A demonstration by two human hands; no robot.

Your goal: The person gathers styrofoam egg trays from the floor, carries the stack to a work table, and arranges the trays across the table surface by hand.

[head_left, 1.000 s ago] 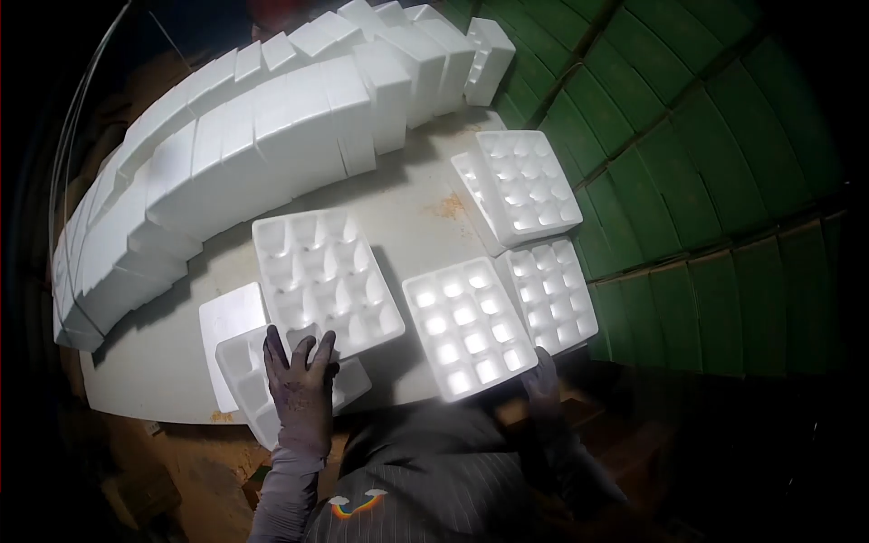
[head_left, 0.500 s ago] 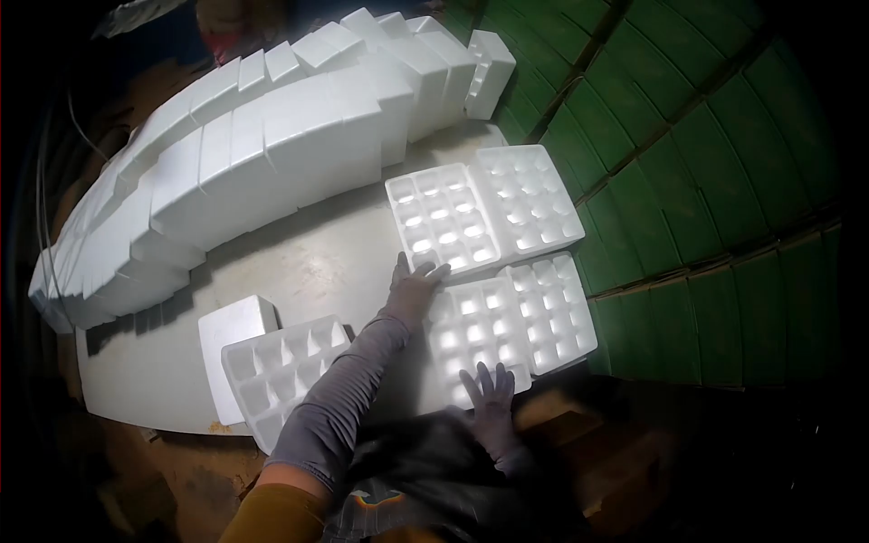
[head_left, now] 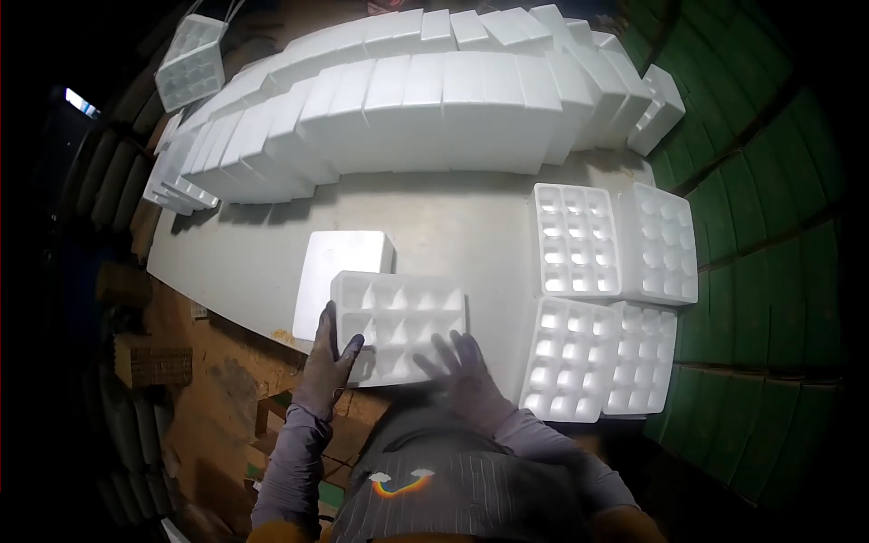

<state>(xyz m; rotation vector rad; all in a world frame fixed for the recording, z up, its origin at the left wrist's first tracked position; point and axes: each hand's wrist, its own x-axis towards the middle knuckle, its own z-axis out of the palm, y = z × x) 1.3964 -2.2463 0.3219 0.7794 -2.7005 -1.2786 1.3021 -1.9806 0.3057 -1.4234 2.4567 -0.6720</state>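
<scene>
A white foam tray [head_left: 403,312] with rows of square cells lies at the table's near edge, partly over a smooth white foam block [head_left: 339,258]. Gloved in grey, my left hand [head_left: 328,366] grips the tray's left side, its thumb bent over the near corner. My right hand [head_left: 466,380], slightly blurred, has its fingers spread at the tray's near right corner and holds nothing. To the right, several similar trays lie cells up in a two-by-two layout, among them a near tray [head_left: 568,357] and a far tray [head_left: 577,240].
Long rows of white foam pieces [head_left: 453,113] stand along the far side of the pale table [head_left: 434,208]. A celled tray [head_left: 192,68] is tilted at the far left. Green stacked panels [head_left: 751,244] rise at the right, close to the table.
Both hands have left the trays on the right and moved left to the single celled tray. The view has turned left; the right-hand trays lie as before.
</scene>
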